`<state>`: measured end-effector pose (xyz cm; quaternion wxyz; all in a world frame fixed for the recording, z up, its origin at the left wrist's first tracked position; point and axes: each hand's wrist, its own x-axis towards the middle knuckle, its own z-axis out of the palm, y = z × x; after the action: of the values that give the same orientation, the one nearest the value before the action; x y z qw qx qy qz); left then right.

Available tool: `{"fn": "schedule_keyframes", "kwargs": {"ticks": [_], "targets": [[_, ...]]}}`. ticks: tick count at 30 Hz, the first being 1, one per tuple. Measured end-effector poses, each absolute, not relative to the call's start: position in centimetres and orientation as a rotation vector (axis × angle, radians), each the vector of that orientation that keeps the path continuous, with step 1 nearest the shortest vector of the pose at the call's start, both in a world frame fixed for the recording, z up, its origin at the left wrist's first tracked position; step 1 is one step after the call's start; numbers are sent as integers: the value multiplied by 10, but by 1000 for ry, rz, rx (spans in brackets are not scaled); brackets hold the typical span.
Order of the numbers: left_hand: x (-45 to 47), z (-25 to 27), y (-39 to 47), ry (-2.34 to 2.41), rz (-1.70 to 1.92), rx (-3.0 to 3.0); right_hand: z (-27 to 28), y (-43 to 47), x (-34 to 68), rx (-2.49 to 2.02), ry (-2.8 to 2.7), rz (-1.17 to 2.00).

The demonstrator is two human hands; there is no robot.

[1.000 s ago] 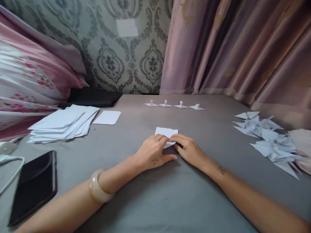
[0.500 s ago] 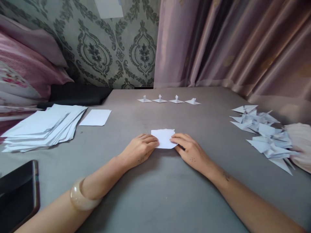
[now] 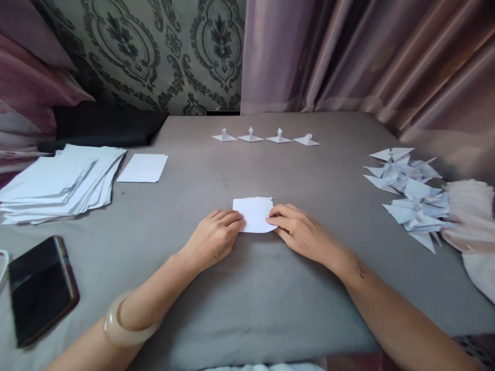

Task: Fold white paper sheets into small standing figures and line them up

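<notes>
A small white sheet of paper (image 3: 254, 215) lies in the middle of the grey-covered table (image 3: 240, 288), its far edge a little uneven. It looks folded, though I cannot be sure. My left hand (image 3: 216, 234) grips its left edge with the fingers close together. At the opposite edge, my right hand (image 3: 299, 229) pinches the paper's lower right corner between thumb and fingers. Both thumbs are mostly hidden. Beyond the hands, several folded paper cranes (image 3: 250, 135) stand in a row near the far edge.
On the left are a stack of white paper (image 3: 58, 180), a separate square sheet (image 3: 143, 168) and a phone (image 3: 42, 288). A heap of folded paper cranes (image 3: 412, 190) lies on the right beside pale cloth (image 3: 469, 216). Behind are a black folded item (image 3: 108, 123) and curtains (image 3: 282, 56).
My view has tilted downward, so the whole phone and the near table edge now show. Both hands keep hold of the paper, which lies in nearly the same place.
</notes>
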<state>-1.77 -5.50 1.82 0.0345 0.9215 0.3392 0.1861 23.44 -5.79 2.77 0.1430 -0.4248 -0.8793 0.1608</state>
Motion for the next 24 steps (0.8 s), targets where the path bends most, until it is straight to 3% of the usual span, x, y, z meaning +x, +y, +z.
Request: {"fn": "schedule_keyframes", "kwargs": {"ticks": [11, 24], "targets": [[-11, 12, -50, 1437, 787, 2219, 33, -52, 233, -1441, -2209, 809], [-2, 13, -47, 1647, 788, 1990, 15, -54, 208, -1697, -1904, 582]]}}
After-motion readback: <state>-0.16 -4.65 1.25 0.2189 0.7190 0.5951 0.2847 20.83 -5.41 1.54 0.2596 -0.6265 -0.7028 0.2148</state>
